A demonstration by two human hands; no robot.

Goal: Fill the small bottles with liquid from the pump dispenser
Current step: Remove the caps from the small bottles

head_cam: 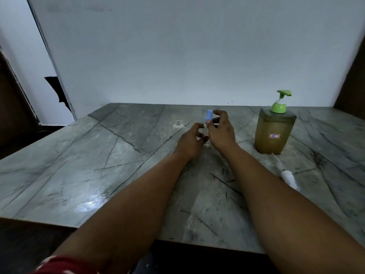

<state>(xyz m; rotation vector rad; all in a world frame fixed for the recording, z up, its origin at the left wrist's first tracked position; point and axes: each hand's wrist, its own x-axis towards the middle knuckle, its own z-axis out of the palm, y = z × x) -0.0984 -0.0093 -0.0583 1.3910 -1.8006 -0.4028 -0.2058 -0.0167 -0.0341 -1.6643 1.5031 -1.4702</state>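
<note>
Toward the counter's [98, 175] far edge, mid-width: left hand [189, 142] grips small clear plastic bottle [205, 131] upright; right hand [221, 131] pinches its blue spray cap [209, 115]. Second clear uncapped bottle [178, 127] just left. Amber pump dispenser with green head [274, 129] stands right. White pump part [288, 177] lies near right edge.

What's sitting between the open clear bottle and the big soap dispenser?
In the head view, both hands, left hand and right hand, holding a small blue-capped bottle, lie between the uncapped bottle and the pump dispenser.
</note>
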